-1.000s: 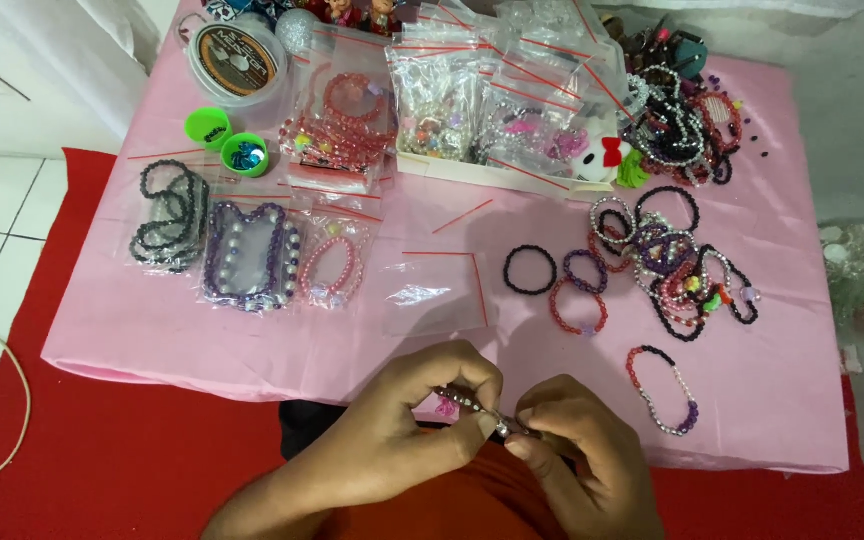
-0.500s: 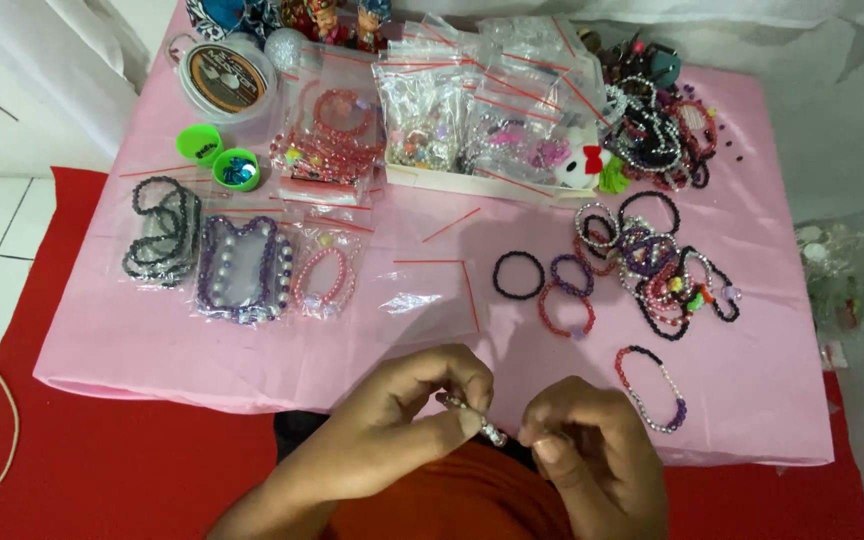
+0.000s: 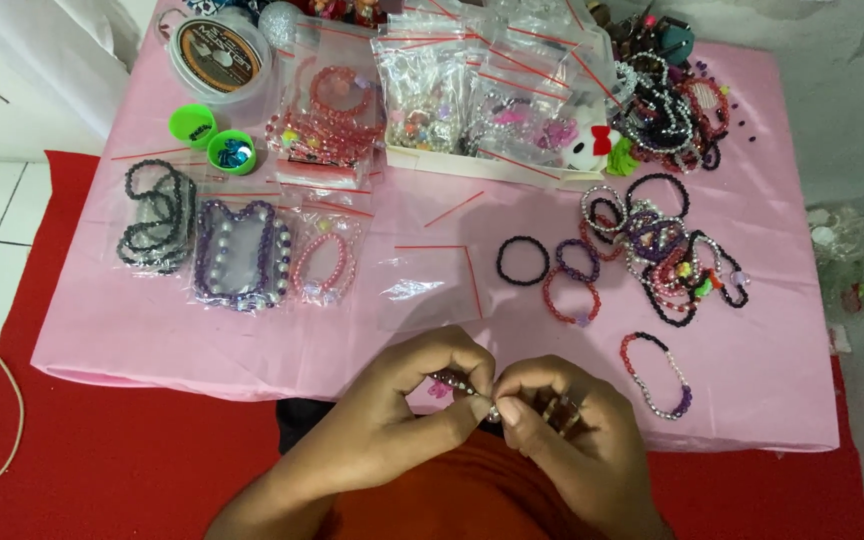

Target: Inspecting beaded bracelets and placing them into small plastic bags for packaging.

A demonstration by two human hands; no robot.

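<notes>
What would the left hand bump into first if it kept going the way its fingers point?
The left hand points right, so it would meet the right hand at once: their fingertips already seem to touch around the small silver beaded strand pinched between them.

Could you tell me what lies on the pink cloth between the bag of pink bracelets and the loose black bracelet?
In the head view, an empty clear zip bag lies between the bag of pink bracelets and the black bracelet.

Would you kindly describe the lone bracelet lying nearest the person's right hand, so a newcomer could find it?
Start at the pink table cover and go to its near right corner. Just past the right hand lies one bracelet, apart from the heap of bracelets; it alone mixes red, black, silver and purple beads.
</notes>
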